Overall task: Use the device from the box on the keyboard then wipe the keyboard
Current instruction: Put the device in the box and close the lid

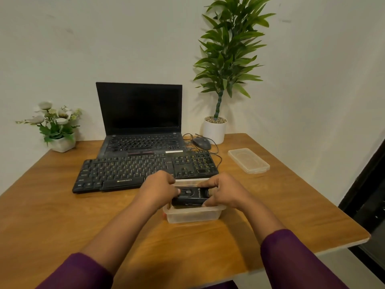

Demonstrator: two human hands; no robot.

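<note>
Keyboard (145,172) lies across the table (62,215), long axis left to right, just beyond both hands. Left hand (159,189) grips the left end of the black device (192,196); right hand (223,191) grips its right end. Device sits at the rim of the open clear box (193,215), long axis left to right, parallel to the keyboard. Both hands equally near. Judgement: coming move is lift clear of the box, then forward, away from the body, onto the keys. Lid (249,160) lies apart, right. No wipe visible.
</note>
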